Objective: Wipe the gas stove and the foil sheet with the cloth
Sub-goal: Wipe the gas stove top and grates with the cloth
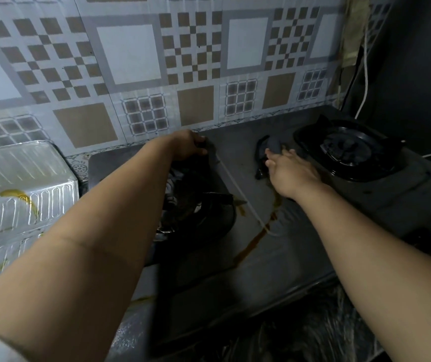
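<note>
The dark gas stove (251, 257) fills the middle of the view, with brown streaks running down its centre. My right hand (291, 173) lies flat, fingers spread, pressing a dark grey cloth (268, 152) onto the stove top between the two burners. My left hand (189, 146) reaches over the left burner (196, 210) and its fingers curl around the burner's black pan support near the wall. The right burner (347, 150) stands uncovered. The shiny ribbed foil sheet (18, 194) at the left carries yellow-brown smears.
A patterned tiled wall (157, 74) rises directly behind the stove. A white cable (364, 74) hangs in the dark right corner. Crinkled shiny covering (313, 333) lies along the front edge below the stove.
</note>
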Tool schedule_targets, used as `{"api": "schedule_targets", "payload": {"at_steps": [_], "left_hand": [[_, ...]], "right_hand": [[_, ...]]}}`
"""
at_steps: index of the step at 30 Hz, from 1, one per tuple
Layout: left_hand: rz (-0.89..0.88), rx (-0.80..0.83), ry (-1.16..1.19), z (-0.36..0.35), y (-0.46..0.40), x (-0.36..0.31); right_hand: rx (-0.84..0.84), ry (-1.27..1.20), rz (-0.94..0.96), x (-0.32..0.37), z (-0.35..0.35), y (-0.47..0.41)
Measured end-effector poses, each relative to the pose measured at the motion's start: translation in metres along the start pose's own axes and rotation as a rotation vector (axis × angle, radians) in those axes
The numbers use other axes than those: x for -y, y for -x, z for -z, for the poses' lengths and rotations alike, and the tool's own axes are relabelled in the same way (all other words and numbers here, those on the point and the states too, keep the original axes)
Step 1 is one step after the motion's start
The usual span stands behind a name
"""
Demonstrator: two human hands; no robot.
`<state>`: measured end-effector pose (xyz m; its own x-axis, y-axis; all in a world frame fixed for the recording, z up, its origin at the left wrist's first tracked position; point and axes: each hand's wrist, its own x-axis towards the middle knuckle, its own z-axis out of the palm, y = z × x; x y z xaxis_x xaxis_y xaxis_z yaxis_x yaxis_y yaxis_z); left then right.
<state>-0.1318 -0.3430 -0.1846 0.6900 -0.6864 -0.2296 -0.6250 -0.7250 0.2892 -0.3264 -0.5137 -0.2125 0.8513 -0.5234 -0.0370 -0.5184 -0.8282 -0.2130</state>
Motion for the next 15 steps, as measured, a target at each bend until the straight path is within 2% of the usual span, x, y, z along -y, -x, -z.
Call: {"api": "schedule_targets", "payload": {"at_steps": [11,15], "left_hand": [[-0.014,-0.007,0.000,-0.001,0.000,0.001],[-0.004,-0.027,0.001,-0.002,0.002,0.001]], "right_hand": [[0.096,-0.081,0.234,0.033,-0.007,0.058],[0.068,-0.066,0.302,0.027,-0.009,0.084]]}}
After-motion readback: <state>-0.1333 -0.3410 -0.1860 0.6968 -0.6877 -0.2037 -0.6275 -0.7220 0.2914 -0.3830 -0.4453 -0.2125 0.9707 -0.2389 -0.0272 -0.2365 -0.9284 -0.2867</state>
